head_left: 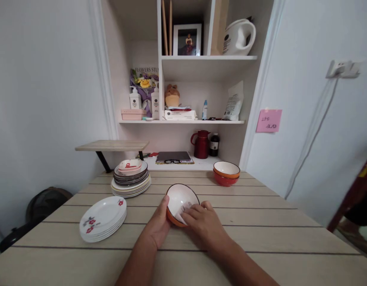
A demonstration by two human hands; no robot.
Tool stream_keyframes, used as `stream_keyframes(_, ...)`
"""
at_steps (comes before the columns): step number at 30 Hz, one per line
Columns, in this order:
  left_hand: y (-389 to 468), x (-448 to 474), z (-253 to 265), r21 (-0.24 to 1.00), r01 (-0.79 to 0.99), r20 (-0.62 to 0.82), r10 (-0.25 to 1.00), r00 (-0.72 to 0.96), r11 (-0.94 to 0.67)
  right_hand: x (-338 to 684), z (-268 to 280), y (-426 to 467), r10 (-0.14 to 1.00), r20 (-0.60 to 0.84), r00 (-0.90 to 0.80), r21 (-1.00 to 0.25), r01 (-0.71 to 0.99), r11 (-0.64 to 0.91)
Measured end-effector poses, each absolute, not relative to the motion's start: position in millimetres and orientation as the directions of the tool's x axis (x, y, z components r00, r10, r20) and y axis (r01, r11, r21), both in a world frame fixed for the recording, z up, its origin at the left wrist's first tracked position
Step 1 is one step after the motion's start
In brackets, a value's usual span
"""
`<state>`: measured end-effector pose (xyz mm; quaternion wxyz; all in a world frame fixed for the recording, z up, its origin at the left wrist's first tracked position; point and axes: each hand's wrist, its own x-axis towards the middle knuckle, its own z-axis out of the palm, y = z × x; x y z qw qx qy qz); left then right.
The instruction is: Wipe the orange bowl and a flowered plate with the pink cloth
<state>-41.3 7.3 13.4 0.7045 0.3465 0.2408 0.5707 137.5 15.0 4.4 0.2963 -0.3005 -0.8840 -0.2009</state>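
An orange bowl with a white inside and a dark rim (177, 194) is tilted toward me at the middle of the table. My left hand (160, 222) grips its left side, thumb at the rim. Inside the bowl, the fingers of my right hand (205, 224) press a small whitish cloth or tissue (183, 208) against the lower wall. Whether it is fabric or paper I cannot tell. Behind to the right stand stacked bowls (226, 174), orange on top of red. To the left lies a stack of white plates with red flowers (102, 216).
A taller stack of plates (131, 186) with small pinkish dishes (129, 166) on top stands at the back left, near a raised wooden shelf (112, 145). A red jug (201, 145), a dark bottle (214, 145) and a laptop (173, 156) sit behind the table.
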Motion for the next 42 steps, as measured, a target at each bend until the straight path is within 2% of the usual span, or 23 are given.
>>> stream_keyframes(6,4.9,-36.0,14.5,0.704,-0.707,0.108,0.974,0.2,0.067,135.2,3.8,13.2,0.385,0.7,-0.602,0.144,0.647,0.749)
stream_keyframes(11,8.4,-36.0,8.7,0.661,-0.75,0.106,0.986,0.127,0.026,131.0,0.9,12.2,0.423,0.679,-0.6,0.119,0.658,0.744)
stream_keyframes(17,3.6,-29.4,6.4,0.69,-0.723,0.155,0.973,0.169,0.016,125.9,0.0,9.5,0.537,0.67,-0.513,0.04,0.747,0.664)
stream_keyframes(19,0.8,-25.2,7.6,0.711,-0.703,0.156,0.969,0.191,0.024,125.0,-0.2,9.1,0.52,0.693,-0.5,0.055,0.755,0.653)
stream_keyframes(24,-2.7,-19.6,10.2,0.73,-0.683,0.103,0.992,0.076,-0.024,120.1,-3.3,9.1,0.364,0.736,-0.571,0.192,0.691,0.697)
stream_keyframes(28,-1.0,-22.2,11.2,0.689,-0.724,-0.01,1.0,-0.007,0.002,118.5,-2.0,11.7,0.384,0.705,-0.596,0.174,0.67,0.721)
stream_keyframes(32,2.0,-29.4,14.9,0.606,-0.777,-0.168,0.982,0.084,0.17,127.7,3.1,17.0,0.381,0.677,-0.63,0.13,0.611,0.781)
stream_keyframes(38,2.1,-35.3,18.5,0.598,-0.782,-0.213,0.975,0.059,0.178,142.6,4.0,20.7,0.417,0.671,-0.613,0.152,0.664,0.732)
stream_keyframes(42,0.8,-37.7,19.9,0.608,-0.765,-0.188,0.975,0.122,0.213,141.0,0.0,18.7,0.394,0.648,-0.652,0.181,0.633,0.753)
